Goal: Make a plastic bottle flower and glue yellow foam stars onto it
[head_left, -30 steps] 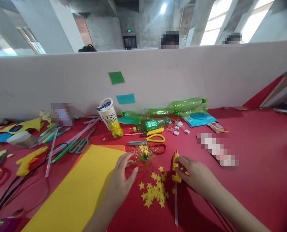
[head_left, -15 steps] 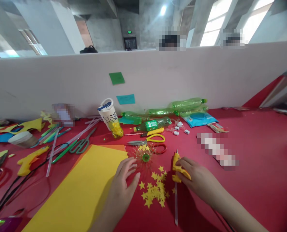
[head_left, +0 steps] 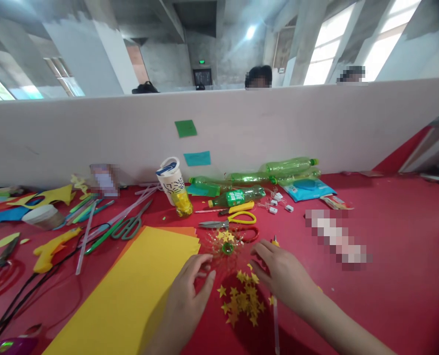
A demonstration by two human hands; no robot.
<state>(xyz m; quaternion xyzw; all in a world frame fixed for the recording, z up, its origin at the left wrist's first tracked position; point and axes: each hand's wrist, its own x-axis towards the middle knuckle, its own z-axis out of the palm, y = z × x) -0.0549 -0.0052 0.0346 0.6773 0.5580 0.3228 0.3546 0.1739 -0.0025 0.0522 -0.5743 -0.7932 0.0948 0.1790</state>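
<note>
Between my two hands lies a clear-green cut bottle piece [head_left: 227, 248], its strips fanned out around the round neck, with yellow stars on its far side. My left hand [head_left: 189, 291] is beside it over the paper's edge, fingers curved and apart, holding nothing. My right hand [head_left: 286, 276] hovers to the right of the bottle piece with thumb and fingers apart and nothing visible between them. Beneath it lies a yellow glue gun, mostly hidden; only its tip [head_left: 275, 241] and the clear glue stick [head_left: 276, 325] show. A pile of yellow paper stars [head_left: 243, 301] sits between the hands.
Yellow paper sheets [head_left: 130, 286] lie at left. Beyond are yellow-handled scissors [head_left: 241, 218], a yellow cutter [head_left: 241, 207], a cup [head_left: 171, 182] and green bottles [head_left: 249, 178]. Another glue gun [head_left: 49, 251] with black cables and grey scissors [head_left: 128, 227] are further left. A white partition [head_left: 278, 123] stands behind.
My right hand has let go of the glue gun and moved left towards the bottle piece. My left hand stays nearly in place. The view has tilted up slightly.
</note>
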